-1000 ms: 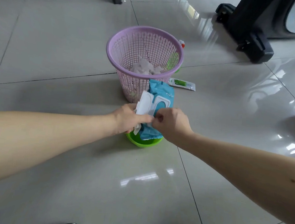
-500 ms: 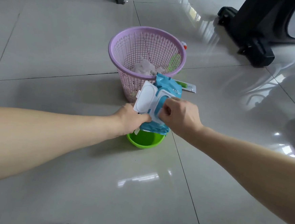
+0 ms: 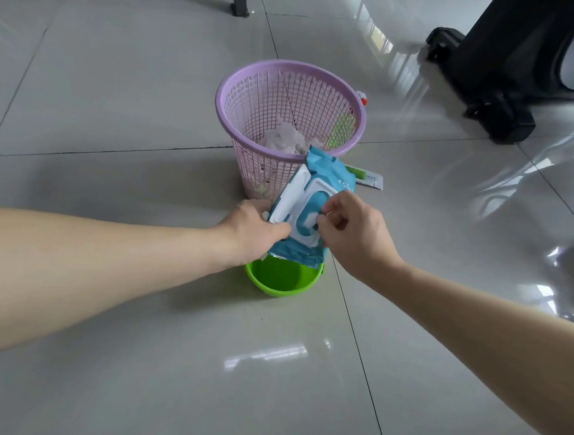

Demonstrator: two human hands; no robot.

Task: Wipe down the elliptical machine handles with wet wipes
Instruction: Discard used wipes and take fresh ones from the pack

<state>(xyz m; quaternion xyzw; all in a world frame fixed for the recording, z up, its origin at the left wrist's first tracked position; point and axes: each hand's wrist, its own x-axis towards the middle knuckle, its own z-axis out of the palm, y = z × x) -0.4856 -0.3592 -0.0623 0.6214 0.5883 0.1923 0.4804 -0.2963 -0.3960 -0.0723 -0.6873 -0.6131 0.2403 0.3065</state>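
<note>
head-camera view down onto a glossy grey tiled floor (image 3: 130,359), two bare forearms reaching forward. left hand (image 3: 252,230) curled under and around the near left edge of a blue wet wipes pack (image 3: 305,249), thumb on top, holding it tilted up off the floor. white flip lid (image 3: 288,198) swung fully open. right hand (image 3: 353,231) at the dispensing opening, thumb and forefinger (image 3: 327,205) pinched together there, other fingers loosely curled; something white between the tips, likely a wipe's edge, too small to confirm. small green bowl (image 3: 282,278) directly below the pack, apparently empty. just beyond, lilac mesh wastebasket (image 3: 290,114) with crumpled white wipes (image 3: 284,141) at the bottom. small green-and-white sachet (image 3: 367,179) flat on the floor beside the basket. black base of the elliptical machine (image 3: 500,107) well apart at top right; handles out of view. judged progress: fetching a fresh wipe, nothing pulled free yet. used wipes in the basket hint at some wiping already done, amount unknowable. left to do: draw the wipe out, carry it to the handles, wipe, discard.
</note>
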